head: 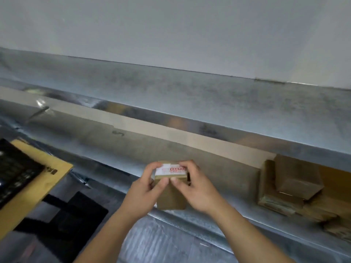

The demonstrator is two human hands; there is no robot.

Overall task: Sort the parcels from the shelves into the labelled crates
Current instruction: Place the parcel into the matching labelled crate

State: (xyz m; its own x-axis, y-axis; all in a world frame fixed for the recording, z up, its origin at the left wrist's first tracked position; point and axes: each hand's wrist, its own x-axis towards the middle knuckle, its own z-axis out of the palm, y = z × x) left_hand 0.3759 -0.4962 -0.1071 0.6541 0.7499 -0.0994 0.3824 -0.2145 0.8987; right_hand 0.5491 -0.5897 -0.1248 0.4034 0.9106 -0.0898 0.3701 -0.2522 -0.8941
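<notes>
Both hands are up in front of the shelf, and between them sits a small brown box [171, 194], held in the air just in front of the metal shelf edge [209, 221]. The left hand [146, 192] wraps the box's left side, fingers curled over the top corner and thumb pressed on the near face. The right hand [195, 188] mirrors it on the right side, fingers hooked over the top, thumb tip meeting the left thumb at the front edge. On the box's top face is a white label [170, 170] with red print, too blurred to read. Behind the hands a long strip of cardboard [133, 130] runs across the shelf, a dark mark on it that cannot be read. Off to the right, on the same shelf, a pile of more brown boxes [292, 186] lies stacked and tilted against one another, well apart from the held one. At far left a yellow padded envelope [38, 179] lies partly under a black, dark-patterned thing [15, 168] that cannot be made out. Below that, dark bags [76, 215] lie low in the view. A pale wall [171, 31] fills the top.
</notes>
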